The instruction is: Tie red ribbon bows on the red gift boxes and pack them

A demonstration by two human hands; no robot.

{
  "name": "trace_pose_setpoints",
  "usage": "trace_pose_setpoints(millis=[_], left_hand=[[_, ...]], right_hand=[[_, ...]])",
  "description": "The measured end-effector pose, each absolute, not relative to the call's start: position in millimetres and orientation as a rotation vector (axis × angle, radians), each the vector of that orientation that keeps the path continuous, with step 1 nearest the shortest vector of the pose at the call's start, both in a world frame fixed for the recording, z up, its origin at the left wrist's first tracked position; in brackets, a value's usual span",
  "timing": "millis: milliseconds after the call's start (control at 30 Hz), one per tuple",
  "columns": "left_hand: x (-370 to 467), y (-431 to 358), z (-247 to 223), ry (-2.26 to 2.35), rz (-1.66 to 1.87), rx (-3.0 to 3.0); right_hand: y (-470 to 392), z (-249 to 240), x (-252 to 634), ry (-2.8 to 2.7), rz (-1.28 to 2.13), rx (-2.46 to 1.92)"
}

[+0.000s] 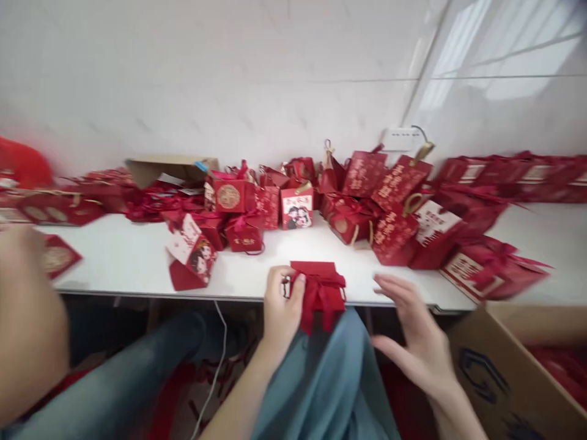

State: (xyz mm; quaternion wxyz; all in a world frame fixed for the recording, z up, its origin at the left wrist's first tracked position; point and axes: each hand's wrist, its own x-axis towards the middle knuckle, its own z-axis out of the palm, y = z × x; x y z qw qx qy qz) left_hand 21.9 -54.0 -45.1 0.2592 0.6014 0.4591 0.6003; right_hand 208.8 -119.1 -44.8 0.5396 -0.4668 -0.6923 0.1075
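Note:
In the middle of the head view, a small red gift box [321, 281] with a red ribbon bow rests at the table's front edge, above my lap. My left hand [283, 299] grips its left side, thumb in front near the bow. The ribbon tails hang down over the box's front. To the right of the box, and apart from it, my right hand [410, 333] is held in the air with thumb and fingers spread, nothing in it.
Red gift boxes [229, 198] crowd the back of the white table [132, 256]. Several larger ones [495, 266] stand at the right. A cardboard box [509, 373] with red items is at lower right. Another person's arm [30, 330] reaches in at left. A white cable [222, 342] hangs below.

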Motion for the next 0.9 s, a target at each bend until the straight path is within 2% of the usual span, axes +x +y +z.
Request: trace_pose_setpoints(millis=[133, 267, 433, 600, 900], left_hand=[[17, -52, -46, 1.183, 1.631, 1.757], [13, -59, -43, 1.102, 1.697, 1.963], [17, -87, -31, 0.974, 1.945, 2.266], [26, -115, -13, 0.808, 2.018, 2.476], [40, -143, 7, 0.747, 2.101, 2.350]], right_hand=[[-98, -61, 207, -1.793, 0.473, -1.176], [-79, -74, 190, -1.749, 0.696, -1.047], [-96, -68, 178, -1.629, 0.491, -0.960], [-121, -48, 179, -1.587, 0.374, -0.877], [-161, -17, 192, -1.581, 0.240, -0.873]])
